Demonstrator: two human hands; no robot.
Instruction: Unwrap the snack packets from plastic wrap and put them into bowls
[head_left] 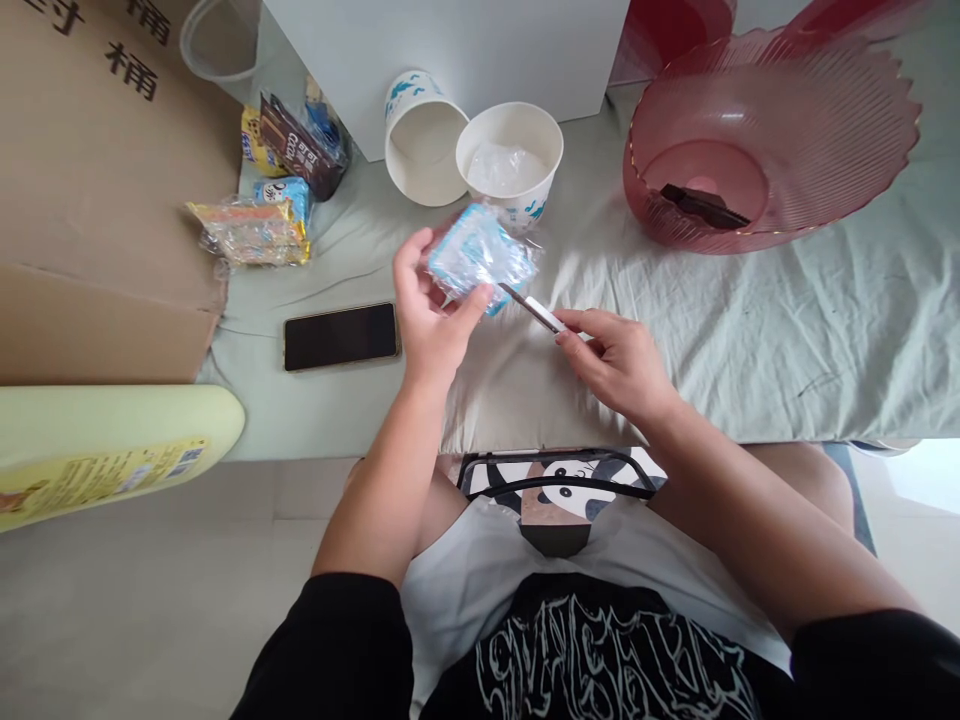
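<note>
A blue-and-white packet [476,250] in shiny clear plastic wrap is gripped by my left hand [435,315], thumb at its near edge. My right hand [619,360] is closed around the handle of a small knife [534,308] with a white part along it. Its blade tip reaches the packet's near right edge; whether it has pierced the wrap I cannot tell. Just beyond the packet stands a white paper tub [517,210] with crumpled clear plastic [502,170] inside. A second paper tub [424,150] is tipped toward me beside it, on the left.
A black phone [341,337] lies left of my left hand. Wrapped snacks [259,232] are piled near a cardboard box [112,220]. At the right, a pink ribbed bowl [817,190] holds a dark object [705,207]. A pale green bottle-like container [112,440] juts in at the left.
</note>
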